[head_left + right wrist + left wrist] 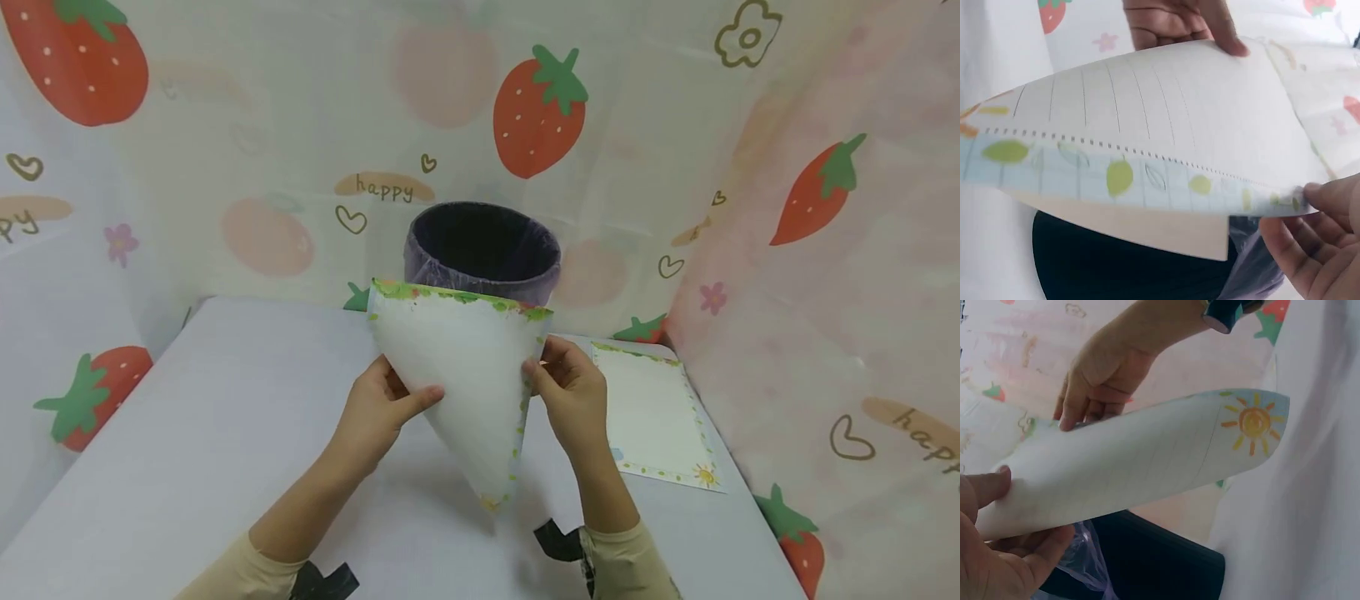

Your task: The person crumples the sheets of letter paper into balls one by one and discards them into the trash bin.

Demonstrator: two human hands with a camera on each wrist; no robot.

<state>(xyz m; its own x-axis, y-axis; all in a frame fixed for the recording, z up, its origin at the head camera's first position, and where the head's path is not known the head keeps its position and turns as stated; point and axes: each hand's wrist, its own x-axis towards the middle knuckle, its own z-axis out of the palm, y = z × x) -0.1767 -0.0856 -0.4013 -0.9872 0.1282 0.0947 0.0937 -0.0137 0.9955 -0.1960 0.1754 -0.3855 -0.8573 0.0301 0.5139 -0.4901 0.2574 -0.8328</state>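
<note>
A white sheet of letter paper [465, 367] with a leafy green border is held up above the table, curved and narrowing to a point at the bottom. My left hand [375, 412] grips its left side, thumb on the near face and fingers behind. At the right edge, my right hand [573, 396] pinches the paper between thumb and fingers. Faint ruled lines and an orange sun show on the paper [1116, 465] in the left wrist view. From the right wrist, the pale blue leaf border of the paper [1166, 181] is seen along its edge.
A dark bin [487, 242] lined with a purple plastic bag stands behind the held paper, which covers its lower part. On the white table [247, 400], a second bordered sheet [652, 417] lies flat at the right. Strawberry-patterned curtains [300, 125] surround the table.
</note>
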